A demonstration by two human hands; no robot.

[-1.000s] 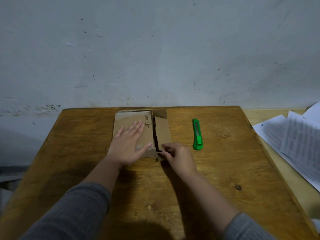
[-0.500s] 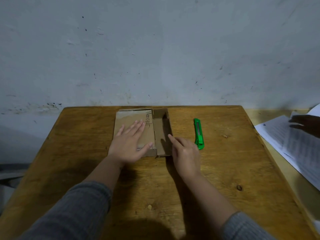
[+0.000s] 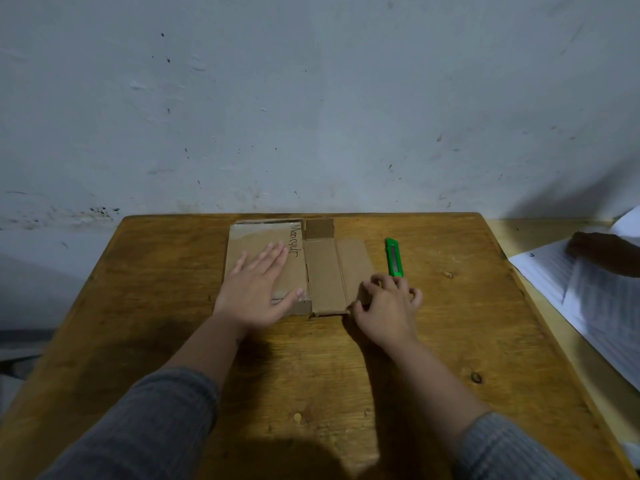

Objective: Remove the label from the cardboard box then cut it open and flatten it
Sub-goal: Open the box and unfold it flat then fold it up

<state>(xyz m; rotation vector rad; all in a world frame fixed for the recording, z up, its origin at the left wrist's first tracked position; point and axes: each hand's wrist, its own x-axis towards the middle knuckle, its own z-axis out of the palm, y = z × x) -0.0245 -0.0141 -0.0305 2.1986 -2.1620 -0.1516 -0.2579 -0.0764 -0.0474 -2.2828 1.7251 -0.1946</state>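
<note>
On the desk [image 3: 173, 306], the cardboard box [image 3: 266, 244] is pinned by the flat, open left hand [image 3: 256, 292] so that its side flap [image 3: 353, 265] can be pressed down by the curled, empty right hand [image 3: 384, 306], the green utility knife [image 3: 394, 258] lying just beside.

A pale grey-white wall [image 3: 311, 98] fills the upper half of the view, marked with small dark specks and scuffs, and a cluster of dark stains is seen low on its left side. A wooden counter [image 3: 311, 375] with visible grain and knots is set against it, its near part darkened by shadow. To the right a lighter, yellowish surface [image 3: 540, 306] adjoins the counter, and printed papers [image 3: 602, 306] are spread over it; the lighting is dim and cool.
</note>
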